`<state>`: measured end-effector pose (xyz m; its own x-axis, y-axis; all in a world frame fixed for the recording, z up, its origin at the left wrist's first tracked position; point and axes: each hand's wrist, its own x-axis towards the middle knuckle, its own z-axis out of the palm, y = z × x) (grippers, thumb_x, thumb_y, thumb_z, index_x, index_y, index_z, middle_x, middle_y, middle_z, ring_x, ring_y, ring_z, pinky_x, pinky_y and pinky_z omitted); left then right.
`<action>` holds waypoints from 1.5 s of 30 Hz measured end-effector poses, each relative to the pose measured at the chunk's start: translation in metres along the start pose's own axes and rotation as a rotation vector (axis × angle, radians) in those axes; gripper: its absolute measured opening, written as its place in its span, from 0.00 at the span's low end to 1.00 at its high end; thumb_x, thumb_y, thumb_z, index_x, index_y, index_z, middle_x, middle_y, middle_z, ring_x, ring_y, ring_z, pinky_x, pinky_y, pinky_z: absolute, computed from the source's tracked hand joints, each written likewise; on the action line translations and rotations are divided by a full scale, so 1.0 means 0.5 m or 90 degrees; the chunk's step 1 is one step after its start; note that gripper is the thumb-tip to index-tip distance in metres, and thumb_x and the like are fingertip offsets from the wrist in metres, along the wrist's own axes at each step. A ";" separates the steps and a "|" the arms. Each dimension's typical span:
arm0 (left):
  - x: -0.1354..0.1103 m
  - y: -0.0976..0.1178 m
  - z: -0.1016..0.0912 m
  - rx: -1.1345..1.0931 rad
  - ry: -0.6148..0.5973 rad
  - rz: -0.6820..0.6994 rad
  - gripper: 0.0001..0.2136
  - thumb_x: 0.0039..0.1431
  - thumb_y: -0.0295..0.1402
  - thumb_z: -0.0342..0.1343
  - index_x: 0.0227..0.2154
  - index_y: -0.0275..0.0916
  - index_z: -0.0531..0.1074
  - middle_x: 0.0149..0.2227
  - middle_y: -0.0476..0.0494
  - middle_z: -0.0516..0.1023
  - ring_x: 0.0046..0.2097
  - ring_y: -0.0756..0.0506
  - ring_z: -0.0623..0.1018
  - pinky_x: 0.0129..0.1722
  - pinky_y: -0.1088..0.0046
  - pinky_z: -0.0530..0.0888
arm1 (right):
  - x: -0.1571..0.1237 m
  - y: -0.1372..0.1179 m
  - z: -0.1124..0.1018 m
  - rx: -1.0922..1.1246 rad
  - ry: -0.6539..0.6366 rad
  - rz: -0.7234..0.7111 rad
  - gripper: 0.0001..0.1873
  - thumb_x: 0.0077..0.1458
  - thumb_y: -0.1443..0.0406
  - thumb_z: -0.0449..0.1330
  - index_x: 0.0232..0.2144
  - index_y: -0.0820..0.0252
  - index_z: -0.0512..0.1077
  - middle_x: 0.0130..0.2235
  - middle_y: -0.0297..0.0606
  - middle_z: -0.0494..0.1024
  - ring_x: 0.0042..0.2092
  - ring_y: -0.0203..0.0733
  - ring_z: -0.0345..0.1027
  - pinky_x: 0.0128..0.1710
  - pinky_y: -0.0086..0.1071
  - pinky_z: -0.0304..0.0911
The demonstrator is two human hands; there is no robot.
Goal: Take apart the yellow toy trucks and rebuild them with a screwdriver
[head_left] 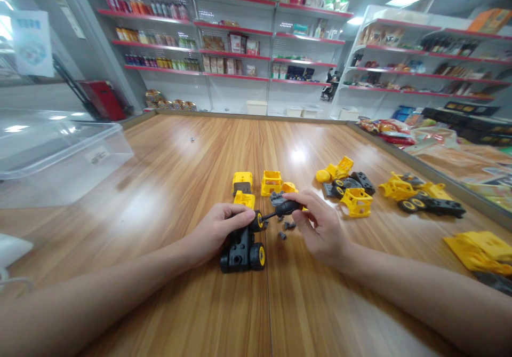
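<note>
My left hand (218, 229) is closed around a black toy truck chassis (239, 251) with yellow-hubbed wheels, its thumb pressing near the upper right wheel (258, 220). In my right hand (322, 226) is a small black screwdriver (287, 207), pinched by the handle. Its shaft points left, and the tip meets the hub of that wheel. Just beyond the hands lie a yellow cab piece (272, 183), another yellow and grey part (242, 182) and a yellow piece (245, 199). Several small grey screws (282, 235) are scattered under the screwdriver.
Partly built yellow and black toy trucks (348, 183) (424, 194) lie to the right, with more yellow parts (482, 253) at the right edge. A clear plastic bin (64, 159) stands at the left. A tiny metal piece (192, 140) sits farther back. Stocked shelves (236, 53) rise beyond the table.
</note>
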<state>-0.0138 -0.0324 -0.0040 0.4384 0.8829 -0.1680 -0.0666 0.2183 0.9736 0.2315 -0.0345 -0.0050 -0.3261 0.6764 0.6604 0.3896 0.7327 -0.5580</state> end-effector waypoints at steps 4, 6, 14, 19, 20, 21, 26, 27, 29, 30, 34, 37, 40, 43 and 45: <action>-0.001 0.001 -0.002 0.014 0.002 -0.002 0.17 0.56 0.45 0.62 0.33 0.32 0.76 0.26 0.49 0.68 0.27 0.53 0.64 0.25 0.78 0.57 | 0.000 -0.003 -0.002 -0.004 -0.016 0.013 0.12 0.63 0.65 0.56 0.48 0.58 0.70 0.39 0.39 0.77 0.37 0.39 0.72 0.34 0.30 0.70; 0.000 0.001 -0.003 0.025 -0.004 0.005 0.17 0.56 0.45 0.62 0.33 0.32 0.76 0.26 0.49 0.68 0.27 0.53 0.64 0.25 0.79 0.57 | 0.000 0.000 -0.001 -0.014 -0.019 0.038 0.08 0.63 0.65 0.57 0.44 0.57 0.71 0.37 0.37 0.77 0.35 0.38 0.73 0.34 0.30 0.70; -0.002 -0.001 -0.003 0.029 -0.006 0.011 0.16 0.58 0.44 0.60 0.35 0.32 0.77 0.28 0.47 0.71 0.29 0.51 0.66 0.27 0.77 0.60 | 0.005 -0.021 0.005 -0.069 -0.057 -0.103 0.21 0.63 0.73 0.48 0.56 0.59 0.65 0.48 0.47 0.66 0.49 0.45 0.66 0.48 0.44 0.70; -0.002 0.000 -0.001 0.024 -0.002 0.028 0.15 0.56 0.44 0.62 0.32 0.33 0.77 0.26 0.48 0.69 0.27 0.52 0.65 0.25 0.77 0.59 | 0.002 -0.020 0.007 -0.045 -0.034 -0.137 0.25 0.62 0.74 0.49 0.60 0.57 0.64 0.52 0.48 0.64 0.53 0.47 0.64 0.48 0.43 0.70; -0.001 0.000 -0.001 0.022 -0.001 0.026 0.15 0.56 0.44 0.62 0.32 0.33 0.76 0.26 0.48 0.69 0.27 0.52 0.65 0.25 0.77 0.59 | 0.003 -0.017 0.006 -0.039 -0.028 -0.130 0.24 0.62 0.74 0.51 0.59 0.56 0.64 0.50 0.46 0.67 0.52 0.46 0.66 0.48 0.42 0.71; -0.001 0.000 -0.001 0.022 -0.001 0.024 0.15 0.56 0.44 0.62 0.32 0.33 0.77 0.26 0.48 0.69 0.27 0.52 0.65 0.25 0.77 0.58 | 0.004 -0.014 0.005 -0.033 -0.019 -0.118 0.23 0.62 0.73 0.53 0.58 0.55 0.65 0.47 0.44 0.70 0.49 0.45 0.67 0.47 0.41 0.71; -0.001 -0.001 -0.003 0.049 0.008 0.027 0.16 0.56 0.44 0.61 0.33 0.33 0.77 0.27 0.48 0.71 0.28 0.51 0.66 0.27 0.76 0.59 | 0.009 -0.011 0.001 -0.050 0.003 -0.105 0.19 0.62 0.72 0.55 0.54 0.57 0.69 0.50 0.46 0.72 0.52 0.46 0.67 0.51 0.43 0.69; -0.001 -0.002 -0.003 0.050 0.006 0.025 0.16 0.57 0.44 0.61 0.33 0.33 0.77 0.27 0.47 0.72 0.28 0.51 0.67 0.27 0.76 0.59 | 0.009 -0.012 0.001 -0.058 -0.002 -0.120 0.22 0.62 0.74 0.53 0.56 0.58 0.68 0.53 0.48 0.70 0.55 0.48 0.65 0.53 0.44 0.68; -0.001 -0.003 -0.004 0.046 -0.002 0.021 0.16 0.58 0.44 0.60 0.34 0.33 0.77 0.29 0.46 0.73 0.29 0.51 0.68 0.28 0.76 0.60 | 0.007 -0.013 0.001 -0.058 -0.011 -0.151 0.27 0.61 0.76 0.51 0.61 0.58 0.63 0.55 0.49 0.67 0.57 0.48 0.64 0.53 0.44 0.68; -0.002 -0.003 -0.004 0.044 -0.004 0.022 0.16 0.58 0.44 0.60 0.34 0.32 0.77 0.29 0.46 0.73 0.29 0.51 0.68 0.28 0.76 0.60 | 0.006 -0.012 0.001 -0.052 -0.014 -0.161 0.28 0.61 0.76 0.51 0.62 0.57 0.61 0.54 0.49 0.68 0.55 0.47 0.65 0.52 0.43 0.69; -0.003 -0.001 -0.003 0.038 0.005 0.021 0.16 0.57 0.44 0.60 0.34 0.32 0.77 0.26 0.48 0.71 0.27 0.52 0.66 0.25 0.76 0.58 | 0.005 -0.007 0.002 -0.055 -0.044 -0.110 0.24 0.63 0.72 0.54 0.60 0.54 0.63 0.46 0.43 0.73 0.47 0.44 0.70 0.47 0.40 0.71; -0.003 0.001 -0.001 0.034 0.000 0.019 0.16 0.56 0.45 0.61 0.32 0.33 0.76 0.25 0.49 0.69 0.26 0.52 0.65 0.25 0.77 0.58 | 0.004 -0.008 0.005 -0.072 -0.051 -0.093 0.22 0.64 0.71 0.51 0.60 0.57 0.63 0.48 0.46 0.70 0.49 0.45 0.68 0.47 0.43 0.71; -0.003 0.002 0.001 0.047 0.002 0.027 0.16 0.56 0.45 0.61 0.32 0.33 0.76 0.26 0.49 0.70 0.27 0.52 0.66 0.26 0.77 0.59 | 0.004 -0.012 0.007 -0.064 -0.050 -0.137 0.25 0.62 0.74 0.50 0.61 0.59 0.61 0.51 0.50 0.64 0.53 0.47 0.64 0.49 0.44 0.70; -0.003 0.003 0.002 0.075 0.008 0.043 0.17 0.56 0.46 0.60 0.31 0.33 0.76 0.27 0.47 0.70 0.28 0.51 0.66 0.26 0.76 0.59 | 0.006 -0.011 0.007 -0.022 -0.074 -0.157 0.21 0.61 0.74 0.53 0.56 0.57 0.65 0.47 0.45 0.69 0.50 0.44 0.67 0.47 0.41 0.71; -0.003 0.003 0.002 0.091 0.003 0.049 0.17 0.57 0.46 0.60 0.31 0.33 0.76 0.26 0.48 0.69 0.28 0.51 0.65 0.26 0.76 0.59 | 0.007 -0.010 0.005 0.006 -0.075 -0.149 0.15 0.61 0.72 0.55 0.49 0.56 0.69 0.42 0.41 0.72 0.45 0.42 0.69 0.45 0.39 0.72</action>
<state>-0.0138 -0.0336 -0.0021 0.4330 0.8966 -0.0925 0.0283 0.0890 0.9956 0.2261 -0.0354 -0.0010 -0.5044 0.4915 0.7099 0.2830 0.8709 -0.4019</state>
